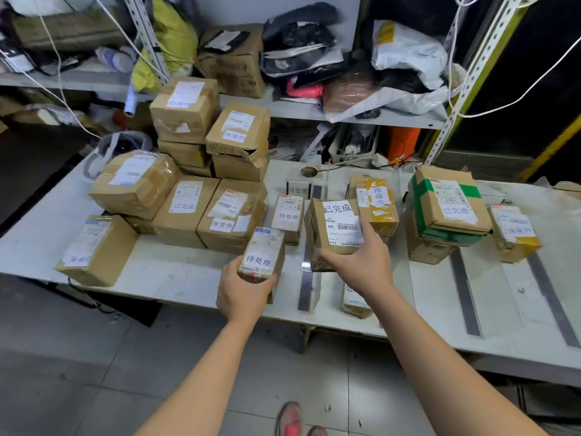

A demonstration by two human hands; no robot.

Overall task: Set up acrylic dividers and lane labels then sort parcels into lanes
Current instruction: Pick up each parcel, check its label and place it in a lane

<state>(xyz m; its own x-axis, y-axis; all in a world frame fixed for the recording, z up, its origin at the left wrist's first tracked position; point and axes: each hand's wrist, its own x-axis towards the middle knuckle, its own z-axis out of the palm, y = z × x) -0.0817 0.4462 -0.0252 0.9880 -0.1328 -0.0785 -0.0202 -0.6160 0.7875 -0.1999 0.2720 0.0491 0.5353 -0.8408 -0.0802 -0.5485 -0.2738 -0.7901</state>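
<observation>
Cardboard small parcel (262,256) clasped in left hand (242,292) fingers; right hand (358,262) fingers clamp larger parcel (334,231).

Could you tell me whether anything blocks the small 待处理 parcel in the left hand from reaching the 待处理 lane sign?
Yes. Another 待处理 parcel stands directly between the held parcel, gripped by the left hand, and the lane sign.

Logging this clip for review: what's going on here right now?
A person is sorting labelled parcels at a white table. The left hand grips a small box marked 待处理; the right hand holds a box marked 已完成. More labelled boxes are stacked on the left, with a few already between the lane strips on the right.
</observation>
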